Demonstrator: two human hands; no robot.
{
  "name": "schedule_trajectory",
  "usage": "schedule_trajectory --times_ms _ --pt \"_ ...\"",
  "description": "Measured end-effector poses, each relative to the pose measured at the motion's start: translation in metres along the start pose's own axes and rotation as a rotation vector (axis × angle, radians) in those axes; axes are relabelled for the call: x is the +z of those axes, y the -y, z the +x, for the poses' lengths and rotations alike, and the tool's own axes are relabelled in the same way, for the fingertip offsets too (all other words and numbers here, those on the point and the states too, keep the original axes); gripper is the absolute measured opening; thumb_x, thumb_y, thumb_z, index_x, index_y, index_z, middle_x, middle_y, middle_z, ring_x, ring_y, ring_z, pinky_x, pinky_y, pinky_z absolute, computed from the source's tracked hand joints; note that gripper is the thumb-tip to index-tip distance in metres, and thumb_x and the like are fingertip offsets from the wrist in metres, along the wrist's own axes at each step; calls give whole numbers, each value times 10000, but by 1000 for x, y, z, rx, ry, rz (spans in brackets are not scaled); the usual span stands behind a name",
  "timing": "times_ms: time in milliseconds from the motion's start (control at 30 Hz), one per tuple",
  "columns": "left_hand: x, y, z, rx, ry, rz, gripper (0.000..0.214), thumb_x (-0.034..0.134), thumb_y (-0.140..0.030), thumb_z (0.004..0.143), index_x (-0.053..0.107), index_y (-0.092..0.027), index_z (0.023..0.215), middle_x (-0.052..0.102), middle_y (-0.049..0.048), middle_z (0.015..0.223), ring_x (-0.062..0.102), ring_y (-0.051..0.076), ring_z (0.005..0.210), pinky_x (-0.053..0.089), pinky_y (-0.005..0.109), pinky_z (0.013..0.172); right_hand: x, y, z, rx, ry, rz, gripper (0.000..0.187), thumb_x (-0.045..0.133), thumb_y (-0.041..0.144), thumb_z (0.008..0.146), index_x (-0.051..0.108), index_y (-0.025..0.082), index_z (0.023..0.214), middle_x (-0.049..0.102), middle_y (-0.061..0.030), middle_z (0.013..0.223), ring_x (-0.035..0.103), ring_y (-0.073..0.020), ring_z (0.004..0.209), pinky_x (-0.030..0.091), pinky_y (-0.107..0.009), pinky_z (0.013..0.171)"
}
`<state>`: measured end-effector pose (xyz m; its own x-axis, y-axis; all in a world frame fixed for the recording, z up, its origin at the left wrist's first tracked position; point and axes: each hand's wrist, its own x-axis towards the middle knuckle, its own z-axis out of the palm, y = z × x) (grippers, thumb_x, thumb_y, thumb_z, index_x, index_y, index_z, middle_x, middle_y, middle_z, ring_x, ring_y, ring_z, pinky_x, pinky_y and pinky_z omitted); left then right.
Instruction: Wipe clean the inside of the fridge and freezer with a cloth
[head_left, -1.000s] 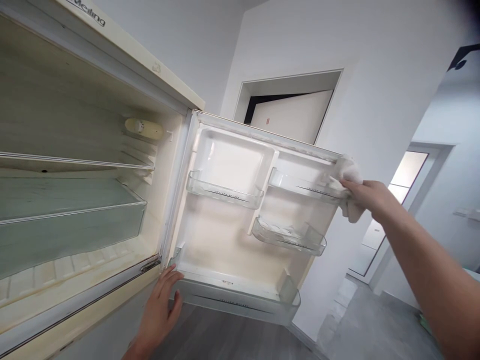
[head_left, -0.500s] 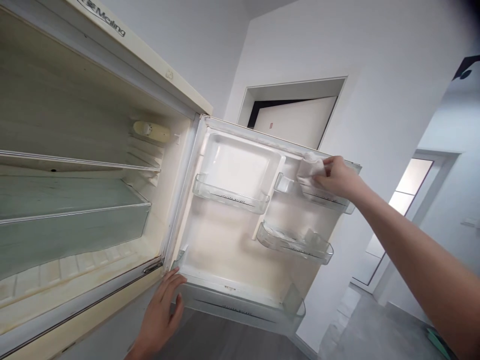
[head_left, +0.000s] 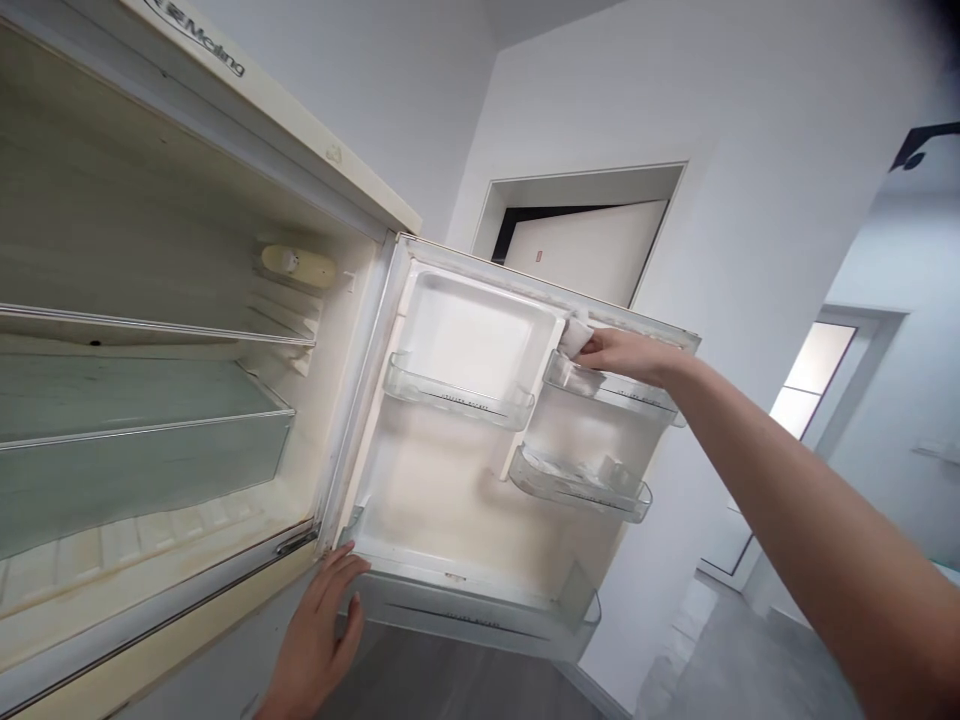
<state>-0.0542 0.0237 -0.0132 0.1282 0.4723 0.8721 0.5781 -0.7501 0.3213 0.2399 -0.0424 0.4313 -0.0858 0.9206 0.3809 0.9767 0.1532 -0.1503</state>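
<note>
An old cream fridge stands open, its door swung out to the right. My right hand is closed on a white cloth and presses it into the upper right door compartment, just above a clear door bin. My left hand lies flat with fingers spread against the lower left corner of the door, by the bottom door bin.
Inside the fridge are glass shelves and a lamp housing. Two more clear bins hang on the door. Behind the door is a white wall with a doorway; another opening lies at right.
My right hand has slid the cloth leftward along the top of the door, from its outer right edge to the divider. My left hand has stayed at the door's bottom corner.
</note>
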Motion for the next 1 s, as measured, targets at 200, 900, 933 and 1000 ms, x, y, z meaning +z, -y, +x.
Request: schedule_trajectory --times_ms 200,900,933,1000 --pt "1 5 1 54 -16 47 288 463 -205 894 535 -233 1171 662 110 1202 597 277 1220 588 435 916 -6 -6 6 105 199 -3 143 575 216 674 615 230 811 691 -38 921 622 -255 937 535 -354 805" --pt "1 -1 3 57 -5 93 216 512 -304 926 524 -219 1125 649 114 1153 574 293 1224 593 449 897 -7 12 -31 37 3 70 168 577 346 753 583 207 847 605 -40 833 520 -190 735 421 -296 637" --pt "0 -1 3 57 -1 100 220 508 -305 928 523 -216 1129 645 118 1166 572 295 1227 595 448 889 1 18 -34 13 -8 -28 241 586 412 755 584 215 894 616 -42 847 527 -203 734 408 -301 626" --pt "-2 1 3 62 10 107 231 509 -317 927 521 -215 1134 640 124 1181 572 301 1224 595 452 882 14 22 -39 -7 -109 -131 370 576 536 761 574 222 959 637 -56 872 545 -229 744 395 -313 625"
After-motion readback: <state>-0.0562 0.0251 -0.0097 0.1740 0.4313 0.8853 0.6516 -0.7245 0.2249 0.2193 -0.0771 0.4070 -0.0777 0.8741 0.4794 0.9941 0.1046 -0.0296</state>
